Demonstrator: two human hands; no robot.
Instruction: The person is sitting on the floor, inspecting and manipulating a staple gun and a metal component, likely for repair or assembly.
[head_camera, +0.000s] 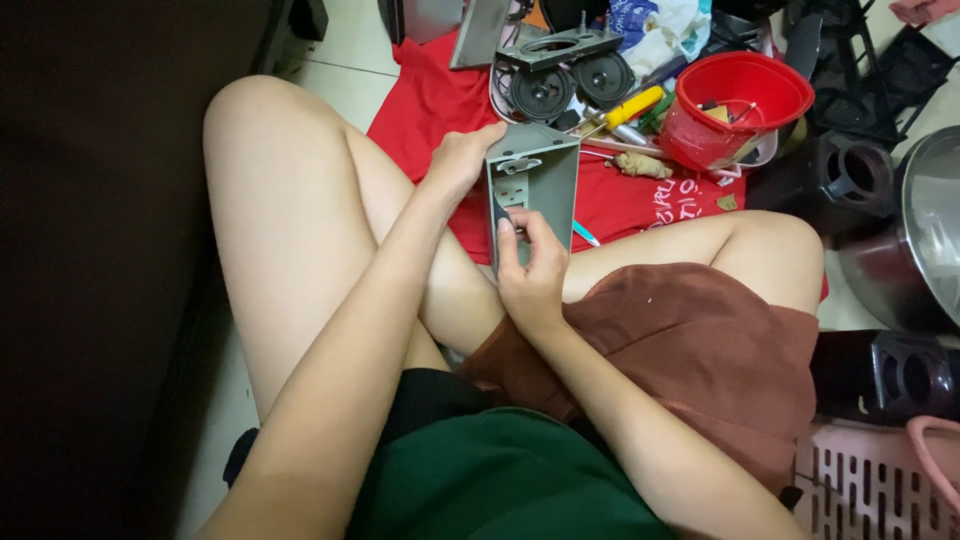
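I sit on the floor with a grey metal box-shaped casing (535, 185) held upright over my knees. My left hand (462, 160) grips its upper left edge. My right hand (533, 270) presses a small dark tool or part against the casing's lower inner face, fingers closed around it. The casing's open side, with slots and a small bracket, faces me.
A red cloth (440, 100) lies ahead on the floor. On it are two round speakers (570, 85), a yellow-handled screwdriver (632, 108) and a red plastic bucket (740, 105). Dark housings (850, 175) stand right, a pink basket (880, 480) at lower right, dark furniture (100, 250) left.
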